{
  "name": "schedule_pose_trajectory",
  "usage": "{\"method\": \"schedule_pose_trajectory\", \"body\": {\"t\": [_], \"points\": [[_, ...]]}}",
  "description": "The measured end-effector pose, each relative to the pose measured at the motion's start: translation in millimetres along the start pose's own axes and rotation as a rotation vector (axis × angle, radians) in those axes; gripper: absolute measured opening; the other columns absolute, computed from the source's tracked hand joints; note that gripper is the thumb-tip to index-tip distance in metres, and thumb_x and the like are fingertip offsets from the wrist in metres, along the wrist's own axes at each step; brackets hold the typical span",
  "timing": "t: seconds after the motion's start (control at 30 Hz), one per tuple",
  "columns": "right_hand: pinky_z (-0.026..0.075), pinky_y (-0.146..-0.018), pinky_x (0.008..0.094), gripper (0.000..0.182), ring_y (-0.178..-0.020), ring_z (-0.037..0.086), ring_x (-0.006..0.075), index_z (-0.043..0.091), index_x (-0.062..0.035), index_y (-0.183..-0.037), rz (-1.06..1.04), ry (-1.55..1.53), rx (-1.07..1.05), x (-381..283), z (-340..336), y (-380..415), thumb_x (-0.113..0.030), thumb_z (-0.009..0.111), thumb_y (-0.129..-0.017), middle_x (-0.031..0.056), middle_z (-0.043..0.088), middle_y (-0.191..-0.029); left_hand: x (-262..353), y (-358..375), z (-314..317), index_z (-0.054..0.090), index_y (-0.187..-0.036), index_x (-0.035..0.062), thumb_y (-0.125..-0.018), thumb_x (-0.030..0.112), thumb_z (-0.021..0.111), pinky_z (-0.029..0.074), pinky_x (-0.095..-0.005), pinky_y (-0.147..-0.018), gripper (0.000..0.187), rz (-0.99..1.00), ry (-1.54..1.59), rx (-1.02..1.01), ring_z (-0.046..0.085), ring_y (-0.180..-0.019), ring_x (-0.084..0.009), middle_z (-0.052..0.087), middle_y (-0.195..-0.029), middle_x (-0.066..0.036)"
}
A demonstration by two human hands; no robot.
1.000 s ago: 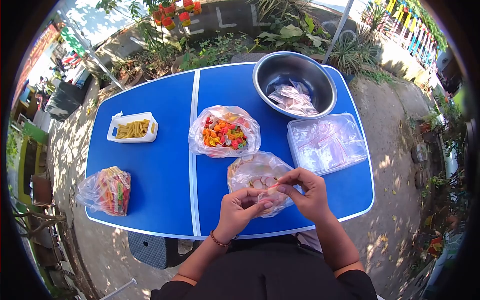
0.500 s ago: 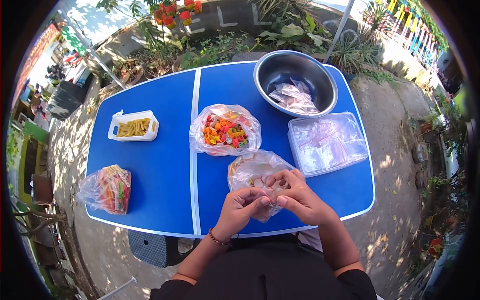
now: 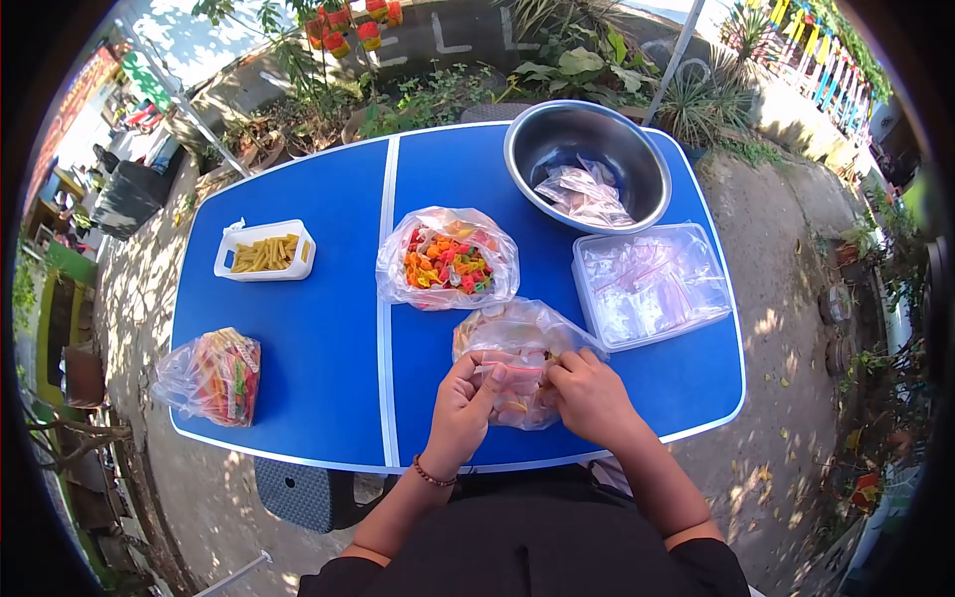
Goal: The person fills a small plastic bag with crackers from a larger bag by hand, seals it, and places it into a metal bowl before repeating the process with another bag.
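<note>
My left hand point(image 3: 468, 403) pinches a small clear zip bag point(image 3: 522, 372) with a pinkish-red seal strip, thumb on top. My right hand point(image 3: 589, 396) is closed at the bag's right end, its fingertips curled down and partly hidden; it seems to grip that edge. Right under both hands lies a large clear plastic bag point(image 3: 487, 328) of pale round pieces. Beyond it stands an open plastic bag of small orange, red and green pieces point(image 3: 448, 264). To the right of my hands is a clear plastic box point(image 3: 652, 284) full of flat zip bags with pink strips.
A steel bowl point(image 3: 517, 164) holding several filled packets stands at the back right of the blue table point(image 3: 298, 378). On the left are a white basket point(image 3: 302, 261) of yellowish sticks and a tied bag of colourful strips point(image 3: 224, 378). A grey stool point(image 3: 293, 493) is below the front edge.
My hands have moved apart from their close pinch. The zip bag now stretches flat between them, its strip visible, and my right hand has turned knuckles up.
</note>
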State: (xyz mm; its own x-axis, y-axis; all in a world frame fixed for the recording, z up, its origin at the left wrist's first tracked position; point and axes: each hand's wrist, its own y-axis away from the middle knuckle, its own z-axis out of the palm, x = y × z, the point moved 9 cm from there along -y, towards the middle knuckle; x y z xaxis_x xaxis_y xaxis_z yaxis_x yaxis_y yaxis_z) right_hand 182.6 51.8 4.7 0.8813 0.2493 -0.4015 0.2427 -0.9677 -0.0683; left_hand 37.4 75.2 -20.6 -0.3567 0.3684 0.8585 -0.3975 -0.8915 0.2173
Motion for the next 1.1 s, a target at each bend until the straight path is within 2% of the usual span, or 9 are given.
{"method": "schedule_pose_trajectory", "body": {"t": [0.1,0.2,0.3,0.4,0.6,0.8,0.9,1.0,1.1], "points": [[0.053,-0.081,0.0418,0.016,-0.093,0.059,0.0326,0.067,-0.0057,-0.091,0.024,-0.082,-0.044,6.4,-1.1,-0.2,-0.005,0.073,-0.076,0.0103,0.065,-0.095,-2.0,-0.8,2.0,0.054,-0.123,0.0,-0.103,0.024,0.061,0.063,-0.0307,-0.077,0.033,-0.017,-0.003,-0.022,0.073,-0.1,-0.0211,0.071,-0.112,-0.016],[0.054,-0.076,0.0374,0.014,-0.089,0.064,0.0251,0.066,-0.0034,-0.092,0.019,-0.255,-0.035,7.5,-17.4,-2.1,-0.001,0.073,-0.08,0.009,0.068,-0.092,-0.7,-0.2,2.6,0.054,-0.122,-0.0021,-0.1,0.019,0.066,0.062,-0.0304,-0.078,0.033,0.0,-0.023,-0.015,0.072,-0.1,-0.0203,0.071,-0.109,-0.017],[0.054,-0.072,0.0302,0.009,-0.085,0.067,0.015,0.065,-0.0005,-0.092,0.248,-0.794,0.108,22.7,-29.7,-1.7,0.002,0.072,-0.087,0.0078,0.07,-0.09,-2.0,0.2,-0.3,0.056,-0.121,-0.0048,-0.096,0.013,0.07,0.062,-0.0296,-0.078,0.034,0.006,-0.075,-0.005,0.073,-0.097,-0.019,0.073,-0.106,-0.018],[0.053,-0.075,0.0257,0.01,-0.085,0.067,0.01,0.065,0.0012,-0.095,0.263,-1.302,0.406,29.6,-41.8,3.6,0.0,0.073,-0.09,0.007,0.071,-0.091,1.0,1.6,3.1,0.06,-0.121,-0.0065,-0.093,0.011,0.074,0.06,-0.0279,-0.079,0.036,-0.001,-0.119,0.007,0.073,-0.093,-0.0172,0.074,-0.103,-0.017],[0.052,-0.072,0.0241,0.013,-0.078,0.064,0.0075,0.065,0.0019,-0.093,0.207,-1.145,0.226,19.3,-44.3,0.4,-0.001,0.076,-0.088,0.0044,0.07,-0.086,6.5,2.7,9.2,0.067,-0.113,-0.0085,-0.088,0.005,0.077,0.061,-0.0289,-0.081,0.03,0.047,-0.205,-0.034,0.074,-0.09,-0.0176,0.075,-0.099,-0.018],[0.046,-0.065,0.0216,0.013,-0.071,0.058,0.0056,0.069,-0.0003,-0.089,0.22,-1.099,0.195,17.3,-46.3,-0.9,-0.006,0.08,-0.085,0.0019,0.069,-0.081,10.1,3.9,10.4,0.068,-0.112,-0.0072,-0.088,0.005,0.077,0.06,-0.0272,-0.08,0.029,0.066,-0.198,-0.036,0.074,-0.089,-0.0166,0.075,-0.1,-0.017],[0.046,-0.071,0.0249,0.013,-0.073,0.057,0.0096,0.072,-0.0033,-0.088,0.198,-0.92,0.109,6.3,-46.3,-3.9,-0.013,0.08,-0.085,0.0008,0.067,-0.078,4.4,3.5,13.8,0.069,-0.112,-0.0056,-0.09,0.009,0.077,0.06,-0.0264,-0.08,0.028,0.023,-0.15,-0.066,0.073,-0.091,-0.0158,0.075,-0.102,-0.015],[0.044,-0.08,0.0284,0.015,-0.081,0.053,0.013,0.074,-0.0033,-0.089,0.075,-0.813,0.08,-3.1,-45.7,-8.2,-0.017,0.079,-0.087,0.0056,0.067,-0.087,-1.1,3.2,12.0,0.069,-0.112,-0.0041,-0.092,0.012,0.075,0.06,-0.0262,-0.079,0.026,-0.016,-0.097,-0.071,0.073,-0.092,-0.0152,0.075,-0.103,-0.014],[0.04,-0.094,0.0382,0.015,-0.102,0.051,0.0235,0.077,-0.0087,-0.093,0.002,-0.832,0.042,-6.2,-46.2,-7.4,-0.023,0.077,-0.088,0.0079,0.064,-0.106,-5.5,2.4,8.7,0.066,-0.116,-0.0033,-0.095,0.017,0.073,0.061,-0.0273,-0.076,0.031,-0.035,-0.041,-0.073,0.073,-0.089,-0.015,0.074,-0.102,-0.012]]}}
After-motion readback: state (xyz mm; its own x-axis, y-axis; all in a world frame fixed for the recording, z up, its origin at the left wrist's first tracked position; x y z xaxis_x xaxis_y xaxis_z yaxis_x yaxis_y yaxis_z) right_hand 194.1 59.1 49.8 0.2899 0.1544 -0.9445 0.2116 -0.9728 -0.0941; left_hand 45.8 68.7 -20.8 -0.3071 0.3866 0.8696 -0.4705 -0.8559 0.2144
